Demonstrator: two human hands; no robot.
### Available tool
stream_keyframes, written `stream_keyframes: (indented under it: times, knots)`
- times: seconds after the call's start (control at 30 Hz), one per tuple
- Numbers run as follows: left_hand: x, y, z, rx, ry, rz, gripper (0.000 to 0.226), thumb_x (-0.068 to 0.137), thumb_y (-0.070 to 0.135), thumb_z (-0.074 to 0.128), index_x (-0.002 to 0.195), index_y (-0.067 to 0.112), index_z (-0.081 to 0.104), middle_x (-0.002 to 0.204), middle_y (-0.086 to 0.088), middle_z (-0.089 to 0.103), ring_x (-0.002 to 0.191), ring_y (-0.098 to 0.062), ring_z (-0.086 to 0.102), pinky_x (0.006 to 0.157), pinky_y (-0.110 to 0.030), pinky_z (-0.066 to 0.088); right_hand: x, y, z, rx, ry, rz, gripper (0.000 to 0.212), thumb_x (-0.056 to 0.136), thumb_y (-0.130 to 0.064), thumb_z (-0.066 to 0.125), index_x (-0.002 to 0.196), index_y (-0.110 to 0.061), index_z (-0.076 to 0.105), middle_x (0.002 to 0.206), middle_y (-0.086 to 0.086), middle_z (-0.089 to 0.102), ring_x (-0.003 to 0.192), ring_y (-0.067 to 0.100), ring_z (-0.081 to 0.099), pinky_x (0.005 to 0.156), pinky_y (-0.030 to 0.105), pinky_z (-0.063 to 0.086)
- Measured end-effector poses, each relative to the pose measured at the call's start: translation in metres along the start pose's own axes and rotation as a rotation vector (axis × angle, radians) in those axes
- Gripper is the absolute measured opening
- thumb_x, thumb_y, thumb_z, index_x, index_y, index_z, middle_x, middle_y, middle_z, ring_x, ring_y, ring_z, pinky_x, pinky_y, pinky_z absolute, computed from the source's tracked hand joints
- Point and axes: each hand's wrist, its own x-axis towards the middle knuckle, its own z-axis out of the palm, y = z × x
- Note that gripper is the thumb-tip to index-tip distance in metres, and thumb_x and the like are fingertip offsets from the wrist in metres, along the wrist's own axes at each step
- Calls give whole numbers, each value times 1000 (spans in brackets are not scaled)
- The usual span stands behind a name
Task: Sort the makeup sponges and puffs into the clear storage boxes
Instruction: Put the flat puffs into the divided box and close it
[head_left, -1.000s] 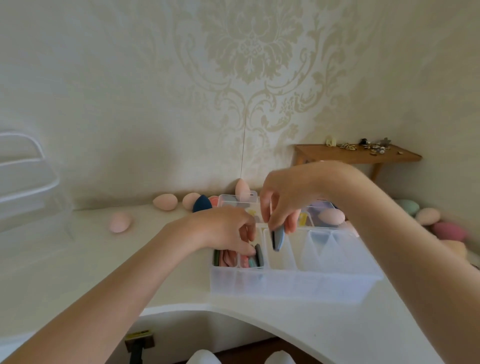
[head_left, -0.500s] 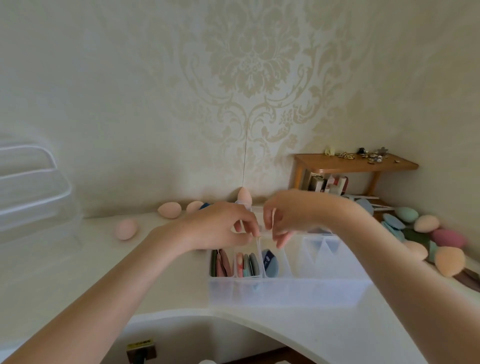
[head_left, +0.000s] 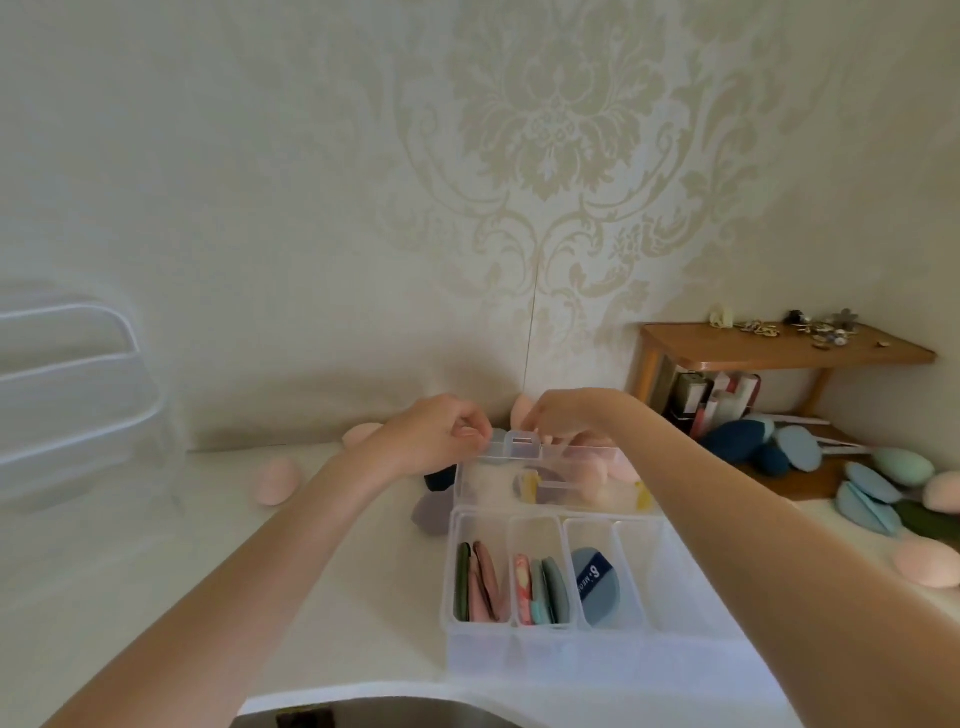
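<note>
Hands meet at the far edge of a clear storage box (head_left: 556, 639) at lower centre of the frame, on a white table (head_left: 156, 561). The left hand (head_left: 436, 434) curls its fingers and pinches the raised clear lid (head_left: 524, 449) by its top rim; the right hand (head_left: 566, 415) curls over the same rim just beside the lid's latch, though how firmly it grips cannot be told. Inside the box, the leftmost compartment holds flat puffs standing on edge, dark green and pink (head_left: 478, 582); the next holds a patterned red one with teal and grey-blue ones (head_left: 540, 590); the third holds a single blue puff with a dark printed band (head_left: 597, 582). Compartments further right are partly hidden by the right forearm. Loose sponges lie outside: a pink egg-shaped sponge (head_left: 275, 483) at middle left, a mauve one (head_left: 431, 512) touching the box's left side, and blue, green and peach pieces (head_left: 883, 493) at right. A wooden shelf (head_left: 779, 348) stands at upper right with small trinkets on top.
</note>
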Motion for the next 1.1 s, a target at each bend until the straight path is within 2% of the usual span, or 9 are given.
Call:
stream_keyframes:
  times: [0.13, 0.23, 0.3, 0.4, 0.5, 0.63, 0.87, 0.93, 1.1]
  knots:
    - [5, -6, 3, 19, -55, 2, 22, 91, 20, 53, 109, 18, 64, 116, 1, 65, 107, -14, 59, 95, -32, 48, 2, -6, 1, 68, -34, 3, 41, 96, -9, 35, 134, 1, 45, 141, 24, 45, 131, 35, 44, 109, 40, 36]
    - [6, -9, 8, 9, -54, 13, 22, 90, 16, 53, 110, 16, 64, 115, -1, 65, 108, -17, 59, 97, -33, 47, 0, -6, 3, 101, 0, -26, 38, 97, -8, 36, 132, 3, 47, 134, 21, 51, 124, 34, 51, 105, 37, 43]
    - [6, -11, 11, 12, -51, 24, 21, 89, 14, 54, 108, 16, 64, 113, -3, 66, 107, -18, 60, 97, -33, 47, -1, -7, 3, 113, 40, -59, 36, 96, -5, 40, 128, 4, 51, 114, 17, 56, 99, 27, 59, 87, 31, 48]
    - [5, -11, 12, 18, -56, 29, 21, 89, 14, 55, 108, 16, 64, 116, -4, 64, 107, -17, 60, 98, -33, 47, 6, -2, 4, 140, 120, -50, 31, 90, -6, 49, 119, 3, 59, 102, 15, 58, 89, 25, 59, 80, 28, 47]
    - [3, -11, 11, 33, -55, 33, 21, 89, 14, 55, 107, 16, 65, 118, -3, 63, 108, -16, 59, 98, -34, 46, 8, 3, 2, 128, 169, 47, 8, 83, -5, 58, 86, 1, 62, 77, 10, 58, 65, 19, 51, 67, 25, 41]
    - [0, -5, 6, 25, 41, 53, 17, 90, 17, 53, 100, 20, 66, 116, -1, 61, 108, -16, 57, 94, -33, 47, 0, 12, -9, 8, 234, 170, 31, 84, -7, 61, 58, -11, 43, 26, -4, 44, 38, 9, 45, 45, 16, 34]
    - [-12, 17, 6, 0, 74, 133, 18, 90, 17, 52, 102, 21, 65, 107, 6, 56, 103, -9, 52, 83, -20, 37, -11, 27, -14, 55, 294, 129, 26, 81, -6, 60, 57, -8, 50, 44, 0, 53, 46, 12, 45, 49, 17, 37]
    - [-14, 20, 9, -18, 33, 133, 17, 90, 17, 52, 98, 22, 66, 100, 8, 58, 99, -8, 55, 83, -20, 39, -17, 25, -13, 87, 238, 78, 7, 84, -9, 61, 82, -2, 61, 73, 7, 60, 65, 19, 54, 59, 21, 43]
    - [-14, 19, 16, 34, -91, 132, 17, 88, 18, 55, 98, 22, 67, 90, 16, 59, 90, -5, 58, 77, -15, 43, -15, 7, -1, -114, 55, 57, 42, 95, -26, 49, 131, -4, 46, 115, 11, 53, 104, 27, 54, 85, 31, 44]
